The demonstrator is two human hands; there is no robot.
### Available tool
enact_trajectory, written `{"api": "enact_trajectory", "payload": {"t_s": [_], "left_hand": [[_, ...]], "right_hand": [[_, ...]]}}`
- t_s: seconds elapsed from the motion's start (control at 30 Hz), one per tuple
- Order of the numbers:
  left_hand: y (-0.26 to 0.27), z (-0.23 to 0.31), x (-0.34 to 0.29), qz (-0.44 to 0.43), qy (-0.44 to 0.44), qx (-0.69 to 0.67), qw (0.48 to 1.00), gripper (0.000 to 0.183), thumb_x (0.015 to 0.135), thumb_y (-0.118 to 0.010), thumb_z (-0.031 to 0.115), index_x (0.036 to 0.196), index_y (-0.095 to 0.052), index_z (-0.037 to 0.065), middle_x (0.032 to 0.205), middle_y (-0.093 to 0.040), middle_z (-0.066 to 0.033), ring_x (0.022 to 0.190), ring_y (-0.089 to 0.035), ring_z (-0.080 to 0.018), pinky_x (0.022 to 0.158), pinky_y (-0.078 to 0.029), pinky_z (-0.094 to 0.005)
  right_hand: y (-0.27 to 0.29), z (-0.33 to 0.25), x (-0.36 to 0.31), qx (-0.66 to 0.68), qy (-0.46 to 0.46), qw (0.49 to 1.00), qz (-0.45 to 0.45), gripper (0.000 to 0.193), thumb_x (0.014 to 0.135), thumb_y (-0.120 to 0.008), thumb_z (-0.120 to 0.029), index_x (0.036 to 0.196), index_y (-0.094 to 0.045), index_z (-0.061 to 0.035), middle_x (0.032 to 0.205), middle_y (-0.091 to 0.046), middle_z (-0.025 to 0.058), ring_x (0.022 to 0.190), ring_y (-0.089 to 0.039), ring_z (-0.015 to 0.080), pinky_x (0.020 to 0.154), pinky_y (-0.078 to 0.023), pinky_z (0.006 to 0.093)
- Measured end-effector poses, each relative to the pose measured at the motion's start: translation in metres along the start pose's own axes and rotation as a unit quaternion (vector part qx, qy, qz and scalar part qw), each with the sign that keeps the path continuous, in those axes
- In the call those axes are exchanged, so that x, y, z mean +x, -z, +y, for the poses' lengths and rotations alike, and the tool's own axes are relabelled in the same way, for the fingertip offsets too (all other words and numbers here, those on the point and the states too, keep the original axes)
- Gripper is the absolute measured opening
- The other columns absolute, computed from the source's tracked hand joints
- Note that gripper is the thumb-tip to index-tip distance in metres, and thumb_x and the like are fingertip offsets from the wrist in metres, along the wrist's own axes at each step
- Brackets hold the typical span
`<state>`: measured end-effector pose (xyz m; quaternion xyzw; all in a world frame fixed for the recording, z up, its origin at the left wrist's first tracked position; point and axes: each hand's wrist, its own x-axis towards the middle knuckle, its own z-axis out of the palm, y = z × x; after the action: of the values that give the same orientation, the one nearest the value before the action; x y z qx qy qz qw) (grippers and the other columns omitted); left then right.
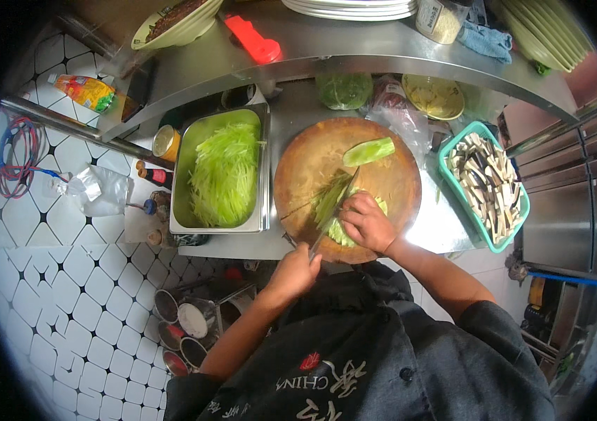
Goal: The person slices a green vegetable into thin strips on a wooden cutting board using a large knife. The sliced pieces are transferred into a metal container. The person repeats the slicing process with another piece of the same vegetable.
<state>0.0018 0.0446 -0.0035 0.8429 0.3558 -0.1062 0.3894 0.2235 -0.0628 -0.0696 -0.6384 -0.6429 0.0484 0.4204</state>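
Note:
My left hand [296,269] is closed round the handle of a kitchen knife [335,207]. Its blade slants across the round wooden chopping board [400,189]. Just right of the blade, my right hand [367,221] presses with bent fingers on pale green vegetable slices [340,236], partly hidden beneath it. On the blade's left side lie thin green shreds [326,196]. A peeled, pale green piece of stem vegetable [368,151] rests farther back on the board. To the left, a deep steel tray [265,175] holds a heap of similar light green shreds [225,175].
A turquoise basket [445,168] of dark-skinned white strips stands to the right. A steel shelf [354,59] spans the back, bearing stacked plates [351,7] and a red plastic tool [253,41]. Beneath it sit a round green vegetable [344,90] and a yellowish bowl [435,97].

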Motion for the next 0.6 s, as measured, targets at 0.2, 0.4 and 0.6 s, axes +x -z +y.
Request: {"api": "enact_trajectory", "payload": {"t_s": [0.2,0.4,0.6], "left_hand": [[-0.009,0.000,0.005,0.027,-0.015,0.028,0.999,0.035,0.099,-0.060,0.030,0.102,-0.055,-0.005,0.089,-0.065,-0.0336,0.088,-0.063,-0.0530,0.077,-0.050,-0.0577],[0.025,0.025,-0.018,0.015,-0.029,0.013,0.999,0.037,0.097,-0.062,0.031,0.106,-0.056,-0.005,0.089,-0.065,-0.0329,0.089,-0.063,-0.0528,0.076,-0.049,-0.0567],[0.004,0.009,-0.006,0.019,-0.013,0.020,1.000,0.033,0.097,-0.062,0.027,0.103,-0.056,-0.005,0.089,-0.065,-0.0327,0.089,-0.063,-0.0531,0.076,-0.050,-0.0562]], "right_hand": [[0.006,-0.001,0.000,-0.002,-0.009,1.000,-0.016,0.021,0.079,-0.071,-0.004,0.100,-0.069,-0.0057,0.109,-0.061,0.0131,0.110,-0.056,0.0359,0.100,-0.046,0.0466],[0.002,-0.009,-0.005,-0.005,-0.044,0.999,0.020,0.023,0.079,-0.072,-0.004,0.101,-0.069,-0.0052,0.111,-0.060,0.0138,0.111,-0.055,0.0372,0.100,-0.045,0.0473],[-0.006,-0.002,-0.008,-0.007,-0.034,0.999,0.021,0.025,0.078,-0.073,-0.003,0.102,-0.069,-0.0053,0.114,-0.060,0.0141,0.112,-0.055,0.0373,0.101,-0.046,0.0467]]}}
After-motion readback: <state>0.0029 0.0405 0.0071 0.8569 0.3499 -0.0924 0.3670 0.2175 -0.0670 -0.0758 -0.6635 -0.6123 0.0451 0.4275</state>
